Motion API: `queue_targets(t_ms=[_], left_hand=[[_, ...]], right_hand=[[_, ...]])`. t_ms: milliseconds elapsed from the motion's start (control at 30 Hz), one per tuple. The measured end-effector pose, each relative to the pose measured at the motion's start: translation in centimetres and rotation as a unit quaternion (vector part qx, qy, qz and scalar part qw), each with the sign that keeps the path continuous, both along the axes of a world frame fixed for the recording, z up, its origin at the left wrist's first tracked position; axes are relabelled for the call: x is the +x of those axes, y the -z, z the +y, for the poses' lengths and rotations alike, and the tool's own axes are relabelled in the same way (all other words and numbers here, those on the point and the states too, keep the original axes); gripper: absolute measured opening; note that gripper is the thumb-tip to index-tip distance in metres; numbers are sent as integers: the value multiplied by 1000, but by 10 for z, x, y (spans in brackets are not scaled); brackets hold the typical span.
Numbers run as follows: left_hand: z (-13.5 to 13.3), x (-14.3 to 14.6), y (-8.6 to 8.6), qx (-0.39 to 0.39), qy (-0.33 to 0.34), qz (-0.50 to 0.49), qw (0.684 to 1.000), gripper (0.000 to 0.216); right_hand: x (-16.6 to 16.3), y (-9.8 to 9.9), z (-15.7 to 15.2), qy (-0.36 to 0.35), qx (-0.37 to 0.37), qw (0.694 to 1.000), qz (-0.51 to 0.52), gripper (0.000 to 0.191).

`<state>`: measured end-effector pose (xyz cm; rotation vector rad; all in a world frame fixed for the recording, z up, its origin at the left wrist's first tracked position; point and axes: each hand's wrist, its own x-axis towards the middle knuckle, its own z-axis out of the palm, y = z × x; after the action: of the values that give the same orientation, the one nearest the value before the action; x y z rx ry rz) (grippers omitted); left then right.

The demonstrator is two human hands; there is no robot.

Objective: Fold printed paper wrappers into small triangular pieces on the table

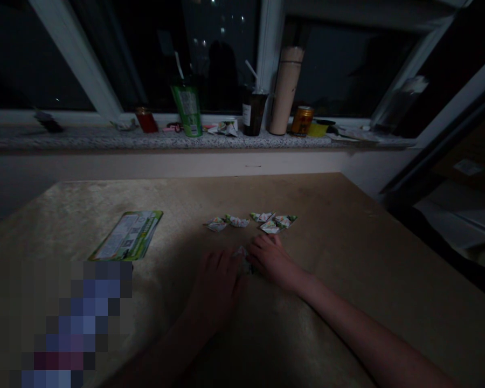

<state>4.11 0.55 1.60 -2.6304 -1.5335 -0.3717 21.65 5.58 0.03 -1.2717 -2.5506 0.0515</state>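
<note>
Small paper piece (242, 251) lies between left hand (219, 277) and right hand (270, 257)

The small paper piece sits on the worktop (327, 215), nearer the middle than the far edge and between the two far corners. Most of it is covered by fingers; only a pale, pointed top and a dark lower part show.

The left hand lies to its left, palm down, its fingers slightly bent and close together, their tips reaching the paper's left side. The right hand comes in from the right with curled fingers, the tips down at the paper's right side. The two hands are a small gap apart, with the paper in that gap. Whether either thumb and finger pinch it cannot be told; the thumbs are lost in shadow.

Beyond the hands, toward the far edge, small folded papers (237, 221) with green and white print form a loose row: two at the left, a tight cluster at the right. The cluster lies just beyond the right hand's knuckles.

Toward the far left corner lies a flat green-and-white packet (128, 235), well apart from the left hand. Past the far edge, a speckled sill (117, 141) carries a red jar (146, 119), a green cup (188, 110), a dark cup (254, 113), a tall flask (286, 91) and an orange can (302, 120).
</note>
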Motion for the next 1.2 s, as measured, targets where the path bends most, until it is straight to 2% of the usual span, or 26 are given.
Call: queue_targets(t_ms=[67, 167, 233, 633, 967, 1200], left_hand=[[-16, 6, 7, 0, 32, 9, 999, 44], [-35, 10, 18, 16, 32, 10, 999, 62], [-39, 10, 23, 16, 29, 9, 999, 65], [-33, 2, 21, -10, 51, -10, 999, 76], [-25, -7, 15, -112, 107, -29, 988, 85], [-18, -8, 12, -100, 128, -16, 987, 83]], right_hand=[[0, 1, 1, 1, -3, 1000, -5, 17], [0, 1, 1, -1, -11, 1000, -5, 17], [0, 1, 1, 0, -11, 1000, -2, 16], [1, 5, 1, 2, 0, 1000, -7, 16], [2, 3, 0, -5, -5, 1000, -5, 16], [2, 5, 1, -3, -7, 1000, -8, 16]])
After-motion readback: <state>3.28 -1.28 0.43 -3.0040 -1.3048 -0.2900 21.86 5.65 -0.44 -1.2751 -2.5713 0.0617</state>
